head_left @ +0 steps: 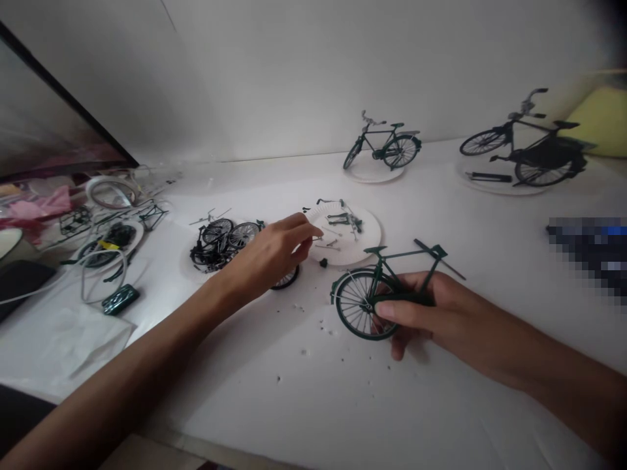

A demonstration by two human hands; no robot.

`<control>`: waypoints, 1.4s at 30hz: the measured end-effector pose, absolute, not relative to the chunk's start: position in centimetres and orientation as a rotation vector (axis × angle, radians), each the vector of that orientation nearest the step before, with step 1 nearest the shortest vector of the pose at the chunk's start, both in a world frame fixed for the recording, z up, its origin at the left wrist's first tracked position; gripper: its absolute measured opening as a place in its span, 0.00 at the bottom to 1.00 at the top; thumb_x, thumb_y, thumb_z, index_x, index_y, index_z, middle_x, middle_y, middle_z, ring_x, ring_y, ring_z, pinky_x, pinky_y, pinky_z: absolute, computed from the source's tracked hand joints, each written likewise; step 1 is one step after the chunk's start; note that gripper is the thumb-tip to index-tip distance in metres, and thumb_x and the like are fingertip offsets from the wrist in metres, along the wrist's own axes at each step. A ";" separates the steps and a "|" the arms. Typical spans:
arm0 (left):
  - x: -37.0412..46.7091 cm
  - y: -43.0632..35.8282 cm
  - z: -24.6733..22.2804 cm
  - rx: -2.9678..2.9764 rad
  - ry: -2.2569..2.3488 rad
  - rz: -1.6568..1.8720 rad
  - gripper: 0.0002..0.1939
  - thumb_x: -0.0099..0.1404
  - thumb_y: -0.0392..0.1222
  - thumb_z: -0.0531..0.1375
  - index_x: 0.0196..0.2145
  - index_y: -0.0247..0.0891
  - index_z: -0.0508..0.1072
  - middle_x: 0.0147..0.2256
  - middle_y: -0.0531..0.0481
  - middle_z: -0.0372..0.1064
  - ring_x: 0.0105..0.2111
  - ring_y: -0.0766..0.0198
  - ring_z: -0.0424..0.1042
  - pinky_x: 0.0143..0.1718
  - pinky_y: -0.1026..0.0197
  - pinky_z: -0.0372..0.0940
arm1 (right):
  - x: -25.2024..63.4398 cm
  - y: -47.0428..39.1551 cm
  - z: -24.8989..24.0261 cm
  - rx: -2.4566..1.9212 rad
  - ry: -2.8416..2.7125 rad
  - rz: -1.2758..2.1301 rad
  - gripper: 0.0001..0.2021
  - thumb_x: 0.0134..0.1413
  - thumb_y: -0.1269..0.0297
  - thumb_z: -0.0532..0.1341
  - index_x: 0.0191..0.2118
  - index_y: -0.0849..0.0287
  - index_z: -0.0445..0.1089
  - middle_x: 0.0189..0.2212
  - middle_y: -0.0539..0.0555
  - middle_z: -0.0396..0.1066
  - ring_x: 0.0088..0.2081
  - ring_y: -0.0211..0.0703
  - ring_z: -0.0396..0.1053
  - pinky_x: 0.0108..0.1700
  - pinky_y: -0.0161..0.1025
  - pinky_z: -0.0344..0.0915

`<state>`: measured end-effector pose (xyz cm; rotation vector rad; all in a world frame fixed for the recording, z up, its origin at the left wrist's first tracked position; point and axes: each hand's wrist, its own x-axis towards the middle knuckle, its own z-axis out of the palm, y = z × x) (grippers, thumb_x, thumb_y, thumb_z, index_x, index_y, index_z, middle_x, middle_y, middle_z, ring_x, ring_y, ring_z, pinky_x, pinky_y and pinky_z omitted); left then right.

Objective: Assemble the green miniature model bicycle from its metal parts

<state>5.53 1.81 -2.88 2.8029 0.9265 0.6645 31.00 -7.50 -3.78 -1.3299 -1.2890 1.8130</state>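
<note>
My right hand (435, 307) grips a partly built green model bicycle (362, 303) by its lower frame, thumb on the near side. It has a saddle, a rear wheel and a rear mudguard, and no front wheel or handlebar on it. A thin dark rod (453, 267) shows by its front end. My left hand (284, 251) is over the left rim of a white paper plate (369, 245), thumb and fingers pinched together. Whatever lies between the fingertips is too small to name. Small green and silver parts (345, 219) lie on that plate. A loose wheel (287, 279) is partly hidden under my left hand.
A heap of black wheels and parts (215, 245) lies left of my left hand. Two assembled model bicycles (386, 147) stand on plates at the back. Tiny bits (323, 326) are scattered in front. Cables (83, 274) and a dark green packet (120, 299) are at left.
</note>
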 end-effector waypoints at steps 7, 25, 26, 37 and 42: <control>6.8 -0.6 -1.1 2.660 0.856 0.969 0.11 0.70 0.30 0.58 0.48 0.34 0.75 0.40 0.46 0.73 0.36 0.68 0.72 0.37 0.64 0.69 | 30.9 -7.6 -4.0 -1.280 -1.251 1.805 0.10 0.55 0.56 0.68 0.34 0.58 0.78 0.32 0.52 0.77 0.27 0.36 0.74 0.29 0.32 0.72; 10.0 -4.9 -1.8 2.463 0.631 1.165 0.08 0.63 0.28 0.66 0.40 0.34 0.79 0.36 0.46 0.78 0.35 0.62 0.73 0.36 0.54 0.63 | 30.6 -7.4 -3.5 -1.114 -1.156 1.794 0.05 0.57 0.62 0.67 0.35 0.57 0.80 0.33 0.52 0.75 0.37 0.40 0.73 0.32 0.33 0.76; 10.0 -5.0 -1.7 2.474 0.634 1.165 0.07 0.63 0.28 0.66 0.40 0.34 0.78 0.36 0.46 0.78 0.34 0.63 0.73 0.36 0.54 0.63 | 30.6 -7.4 -3.5 -1.112 -1.152 1.801 0.05 0.56 0.62 0.68 0.36 0.57 0.80 0.33 0.52 0.75 0.37 0.40 0.73 0.32 0.33 0.76; 9.9 -4.9 -1.5 2.529 0.645 1.152 0.06 0.64 0.30 0.65 0.39 0.34 0.78 0.35 0.46 0.77 0.33 0.63 0.72 0.35 0.55 0.62 | 30.5 -7.5 -3.5 -1.130 -1.148 1.784 0.06 0.56 0.63 0.68 0.37 0.58 0.80 0.34 0.53 0.75 0.36 0.40 0.72 0.32 0.34 0.76; 10.0 -4.9 -1.5 2.550 0.667 1.135 0.06 0.65 0.32 0.65 0.40 0.38 0.78 0.36 0.48 0.78 0.34 0.63 0.73 0.35 0.55 0.62 | 30.5 -7.6 -3.3 -1.141 -1.154 1.777 0.06 0.56 0.63 0.67 0.36 0.58 0.79 0.34 0.54 0.76 0.37 0.42 0.73 0.33 0.35 0.75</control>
